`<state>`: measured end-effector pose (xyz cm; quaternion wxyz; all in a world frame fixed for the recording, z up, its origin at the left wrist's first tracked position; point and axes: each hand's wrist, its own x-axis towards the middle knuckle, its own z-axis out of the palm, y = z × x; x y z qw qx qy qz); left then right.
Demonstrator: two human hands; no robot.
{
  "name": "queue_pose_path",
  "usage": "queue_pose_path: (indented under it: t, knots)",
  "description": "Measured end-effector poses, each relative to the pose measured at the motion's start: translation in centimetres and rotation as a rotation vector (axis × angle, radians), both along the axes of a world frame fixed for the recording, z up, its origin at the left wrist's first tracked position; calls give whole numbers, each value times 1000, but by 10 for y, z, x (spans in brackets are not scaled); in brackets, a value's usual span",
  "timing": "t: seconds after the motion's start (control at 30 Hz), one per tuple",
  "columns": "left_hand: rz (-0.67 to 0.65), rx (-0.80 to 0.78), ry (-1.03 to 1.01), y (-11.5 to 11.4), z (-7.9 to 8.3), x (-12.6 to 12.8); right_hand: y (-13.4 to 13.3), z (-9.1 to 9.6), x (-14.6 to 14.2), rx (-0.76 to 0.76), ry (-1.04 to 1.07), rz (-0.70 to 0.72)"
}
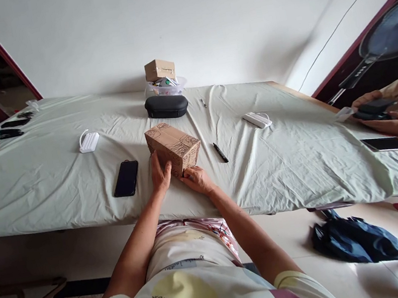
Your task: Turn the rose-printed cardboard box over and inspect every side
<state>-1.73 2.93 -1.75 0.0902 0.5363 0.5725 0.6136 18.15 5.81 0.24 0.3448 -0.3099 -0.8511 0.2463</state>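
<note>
A brown cardboard box (172,141) with black line drawings on its faces rests at a slant on the cloth in front of me. My left hand (160,173) holds its left side, the fingers along the face and the thumb near the front lower edge. At the box's near right lower corner, my right hand (197,179) is closed with curled fingers on the edge. A small dark spot shows by those fingertips; what it is I cannot make out. Just right of the box lies a black marker (221,152), and to the left a black smartphone (126,178).
Behind the box are a black zip case (166,106), a clear plastic tub (178,88) and a smaller carton (159,69). White power banks (89,142) lie left and right. Co-workers' hands (386,119) are at both table ends; the right ones hold a dark object.
</note>
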Motion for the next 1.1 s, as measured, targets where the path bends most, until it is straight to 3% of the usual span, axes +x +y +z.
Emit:
queue_pose_path:
  t: [0.07,0.23,0.3,0.37,0.47,0.6,0.9,1.1]
  knots:
    - [4,85,75,-4,4,2,1,-1,2,13,63,-83]
    - [26,200,265,-4,4,7,17,-9,14,54,363,-501]
    - [34,222,326,-1,2,8,24,-14,17,14,399,-580]
    - [37,221,376,1,0,10,29,-19,17,-49,359,-567]
    - [33,209,417,2,-1,14,29,-23,15,-116,278,-437]
    - [-11,281,401,0,1,17,26,-18,18,-157,278,-342]
    - [5,327,339,1,17,18,30,-16,16,-121,330,-435]
    - [-78,260,271,2,23,20,27,-14,18,90,483,-569]
